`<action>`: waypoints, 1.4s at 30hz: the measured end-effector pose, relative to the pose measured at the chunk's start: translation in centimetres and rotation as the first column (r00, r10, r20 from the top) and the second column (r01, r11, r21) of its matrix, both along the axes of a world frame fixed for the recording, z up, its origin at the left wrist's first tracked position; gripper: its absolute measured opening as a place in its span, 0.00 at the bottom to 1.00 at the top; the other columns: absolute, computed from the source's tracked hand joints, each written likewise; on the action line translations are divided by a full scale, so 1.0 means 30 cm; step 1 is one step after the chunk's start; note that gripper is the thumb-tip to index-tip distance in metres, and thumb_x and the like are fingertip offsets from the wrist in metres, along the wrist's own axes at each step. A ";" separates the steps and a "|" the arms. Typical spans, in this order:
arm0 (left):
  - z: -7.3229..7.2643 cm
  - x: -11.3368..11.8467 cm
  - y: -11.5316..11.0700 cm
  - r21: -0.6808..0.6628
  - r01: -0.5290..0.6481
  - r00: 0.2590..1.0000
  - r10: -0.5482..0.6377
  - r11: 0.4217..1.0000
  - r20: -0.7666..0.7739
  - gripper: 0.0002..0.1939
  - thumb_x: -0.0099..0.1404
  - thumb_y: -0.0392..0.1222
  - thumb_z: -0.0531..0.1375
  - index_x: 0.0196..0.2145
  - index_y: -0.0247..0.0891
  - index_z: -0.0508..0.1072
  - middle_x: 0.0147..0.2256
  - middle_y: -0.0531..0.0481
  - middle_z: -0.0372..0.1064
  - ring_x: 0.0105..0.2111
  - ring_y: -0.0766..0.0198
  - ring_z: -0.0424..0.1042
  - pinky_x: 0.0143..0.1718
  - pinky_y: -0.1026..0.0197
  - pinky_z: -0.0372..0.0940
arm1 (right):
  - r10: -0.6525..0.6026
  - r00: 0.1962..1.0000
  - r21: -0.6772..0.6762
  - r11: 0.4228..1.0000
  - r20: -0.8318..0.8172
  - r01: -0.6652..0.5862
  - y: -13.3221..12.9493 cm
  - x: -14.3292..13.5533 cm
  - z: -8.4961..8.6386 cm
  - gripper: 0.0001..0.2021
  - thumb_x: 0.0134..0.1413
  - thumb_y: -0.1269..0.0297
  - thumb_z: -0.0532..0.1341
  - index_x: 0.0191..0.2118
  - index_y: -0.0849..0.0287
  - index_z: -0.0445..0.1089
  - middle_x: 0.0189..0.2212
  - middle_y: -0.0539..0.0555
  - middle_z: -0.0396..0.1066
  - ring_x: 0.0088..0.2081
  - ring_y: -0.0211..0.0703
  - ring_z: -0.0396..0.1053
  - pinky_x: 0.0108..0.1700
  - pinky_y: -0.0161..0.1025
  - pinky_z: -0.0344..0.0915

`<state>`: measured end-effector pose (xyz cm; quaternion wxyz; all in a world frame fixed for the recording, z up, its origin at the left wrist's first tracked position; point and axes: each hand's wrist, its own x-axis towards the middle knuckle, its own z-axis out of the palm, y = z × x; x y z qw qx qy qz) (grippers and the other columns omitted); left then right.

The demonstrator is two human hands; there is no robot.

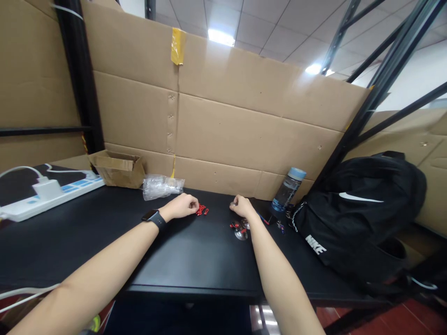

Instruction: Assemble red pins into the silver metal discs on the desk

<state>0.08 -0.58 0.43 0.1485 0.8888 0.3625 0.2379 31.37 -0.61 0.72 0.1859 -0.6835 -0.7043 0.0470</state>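
My left hand (184,205), with a dark watch on the wrist, is closed in a pinch at the edge of a small heap of red plastic hooks (200,210). Whatever its fingertips hold is hidden. My right hand (242,207) is also closed, thumb against fingers, with a small greyish edge at the tips that I cannot make out. Just below it lie several clear suction cups (240,234), some with red hooks on them, partly covered by my right forearm. A gap of bare black table (213,246) separates the two hands.
An open cardboard box (117,170) and crumpled clear plastic bags (162,187) stand back left, near a white power strip (70,197). On the right are a water bottle (288,190), small trinkets (281,227) and a black backpack (359,214). Cardboard (226,125) walls the back.
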 end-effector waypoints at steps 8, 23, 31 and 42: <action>0.016 0.004 -0.016 0.009 0.006 1.000 -0.006 1.000 -0.004 0.11 0.61 0.39 0.58 0.32 0.38 0.81 0.30 0.49 0.79 0.29 0.63 0.75 0.32 0.66 0.60 | 0.101 0.993 -0.049 0.994 0.062 -0.098 -0.044 0.001 0.085 0.11 0.46 0.62 0.69 0.36 0.57 0.72 0.41 0.55 0.75 0.41 0.45 0.71 0.37 0.34 0.58; 0.015 0.005 -0.019 0.020 0.026 1.000 -0.025 0.999 -0.018 0.11 0.62 0.39 0.58 0.33 0.38 0.82 0.31 0.50 0.79 0.28 0.64 0.74 0.31 0.67 0.60 | 0.148 0.987 -0.101 0.985 0.054 -0.142 -0.054 0.003 0.080 0.10 0.49 0.75 0.64 0.39 0.57 0.76 0.42 0.55 0.78 0.43 0.42 0.74 0.44 0.33 0.63; 0.016 0.004 -0.016 0.014 0.030 0.999 -0.030 0.999 -0.029 0.12 0.63 0.40 0.57 0.34 0.38 0.82 0.31 0.49 0.79 0.28 0.64 0.74 0.31 0.66 0.59 | 0.086 0.991 -0.133 0.988 0.099 -0.073 -0.078 -0.008 0.115 0.05 0.49 0.65 0.67 0.35 0.57 0.73 0.42 0.55 0.76 0.39 0.42 0.73 0.37 0.33 0.62; 0.013 0.003 -0.015 0.009 0.041 0.999 -0.041 0.999 -0.006 0.11 0.62 0.40 0.58 0.33 0.38 0.81 0.30 0.50 0.79 0.28 0.64 0.74 0.31 0.66 0.59 | 0.176 0.980 -0.618 0.761 -0.095 -0.197 -0.155 -0.086 0.159 0.18 0.31 0.72 0.75 0.29 0.58 0.67 0.18 0.44 0.68 0.17 0.37 0.66 0.27 0.36 0.65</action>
